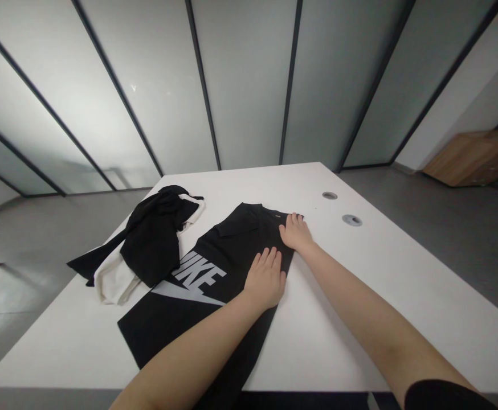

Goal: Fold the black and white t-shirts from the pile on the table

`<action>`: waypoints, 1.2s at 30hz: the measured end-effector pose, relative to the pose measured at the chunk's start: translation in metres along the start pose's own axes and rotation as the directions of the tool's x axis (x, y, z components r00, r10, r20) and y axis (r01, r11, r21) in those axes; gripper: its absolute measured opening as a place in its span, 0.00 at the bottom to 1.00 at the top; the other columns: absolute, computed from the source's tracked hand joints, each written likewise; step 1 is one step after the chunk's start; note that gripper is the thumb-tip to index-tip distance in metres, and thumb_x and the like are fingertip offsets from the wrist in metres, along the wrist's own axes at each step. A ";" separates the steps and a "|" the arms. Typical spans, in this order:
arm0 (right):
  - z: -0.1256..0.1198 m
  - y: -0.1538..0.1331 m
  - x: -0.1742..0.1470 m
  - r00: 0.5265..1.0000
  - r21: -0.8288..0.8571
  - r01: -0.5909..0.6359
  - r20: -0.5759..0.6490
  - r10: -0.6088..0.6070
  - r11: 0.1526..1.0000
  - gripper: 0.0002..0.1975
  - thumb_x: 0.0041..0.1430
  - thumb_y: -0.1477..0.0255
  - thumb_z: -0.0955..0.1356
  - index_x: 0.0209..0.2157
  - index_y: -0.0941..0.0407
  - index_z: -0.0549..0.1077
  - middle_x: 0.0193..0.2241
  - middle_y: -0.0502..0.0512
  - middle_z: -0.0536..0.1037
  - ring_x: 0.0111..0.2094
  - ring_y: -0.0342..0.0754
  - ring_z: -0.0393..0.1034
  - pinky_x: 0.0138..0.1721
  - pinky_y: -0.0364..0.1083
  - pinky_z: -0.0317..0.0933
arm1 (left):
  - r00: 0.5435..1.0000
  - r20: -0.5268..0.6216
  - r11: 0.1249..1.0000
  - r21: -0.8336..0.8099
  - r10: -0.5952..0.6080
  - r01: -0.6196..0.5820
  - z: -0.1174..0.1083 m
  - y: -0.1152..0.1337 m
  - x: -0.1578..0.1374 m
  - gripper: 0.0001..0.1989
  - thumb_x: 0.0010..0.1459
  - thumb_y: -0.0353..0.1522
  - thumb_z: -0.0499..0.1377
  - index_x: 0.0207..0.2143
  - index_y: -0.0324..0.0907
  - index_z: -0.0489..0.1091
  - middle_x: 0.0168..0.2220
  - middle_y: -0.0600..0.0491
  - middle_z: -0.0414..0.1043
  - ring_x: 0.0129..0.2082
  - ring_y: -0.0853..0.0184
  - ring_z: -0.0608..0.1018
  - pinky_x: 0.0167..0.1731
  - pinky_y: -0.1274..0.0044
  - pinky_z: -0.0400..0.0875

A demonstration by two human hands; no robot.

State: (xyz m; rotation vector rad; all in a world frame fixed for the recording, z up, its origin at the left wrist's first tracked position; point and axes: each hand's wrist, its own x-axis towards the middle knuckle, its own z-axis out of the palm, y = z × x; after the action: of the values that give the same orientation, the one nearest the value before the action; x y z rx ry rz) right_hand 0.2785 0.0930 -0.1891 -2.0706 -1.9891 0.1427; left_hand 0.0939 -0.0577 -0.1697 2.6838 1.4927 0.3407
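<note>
A black T-shirt (pixel 236 245) with a large grey printed logo lies spread on the white table (pixel 360 296). Its collar end points away from me, and the near end reaches the front edge, partly hidden under my left forearm. Flat on the shirt's right part rests my left hand (pixel 266 278), fingers stretched out. My right hand (pixel 297 232) lies at the shirt's upper right edge near the collar, its fingers extended over the cloth. Neither hand grips the fabric.
Left of the shirt is a crumpled heap of black and white clothing (pixel 152 239), touching the shirt's edge. Two round grommets (pixel 352 220) sit in the tabletop at the right. Behind the table stand frosted glass panels (pixel 244 85); a wooden cabinet (pixel 475 156) is at far right.
</note>
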 end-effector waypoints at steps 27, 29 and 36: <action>-0.031 0.033 0.020 0.971 0.193 0.040 -0.237 0.007 0.980 0.30 0.75 0.66 0.55 0.68 0.63 0.71 0.70 0.71 0.67 0.71 0.63 0.59 0.72 0.56 0.53 | 0.996 -0.032 0.994 -0.062 -0.088 0.086 -0.001 -0.001 0.001 0.32 0.70 0.40 0.53 0.70 0.29 0.62 0.75 0.33 0.58 0.76 0.46 0.59 0.73 0.58 0.57; -0.034 0.023 0.013 0.961 0.148 0.110 -0.268 -0.067 0.983 0.27 0.75 0.67 0.56 0.64 0.61 0.75 0.66 0.71 0.71 0.66 0.63 0.65 0.70 0.57 0.55 | 0.994 -0.044 0.993 -0.070 -0.096 0.093 0.000 -0.001 0.002 0.32 0.70 0.39 0.54 0.69 0.29 0.62 0.74 0.32 0.59 0.76 0.46 0.60 0.73 0.58 0.58; -0.007 -0.048 -0.021 0.998 -0.109 -0.051 0.026 0.054 0.993 0.40 0.74 0.59 0.59 0.73 0.77 0.54 0.74 0.84 0.55 0.75 0.76 0.48 0.72 0.66 0.45 | 0.982 -0.104 0.984 -0.105 -0.156 0.145 0.003 -0.002 0.003 0.29 0.68 0.38 0.56 0.64 0.28 0.66 0.73 0.30 0.61 0.75 0.45 0.62 0.72 0.57 0.60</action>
State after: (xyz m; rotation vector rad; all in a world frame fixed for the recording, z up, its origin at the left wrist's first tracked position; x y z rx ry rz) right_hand 0.2327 0.0729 -0.1724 -2.2010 -2.0012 0.0770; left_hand 0.0939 -0.0539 -0.1728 2.4971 1.6513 0.5468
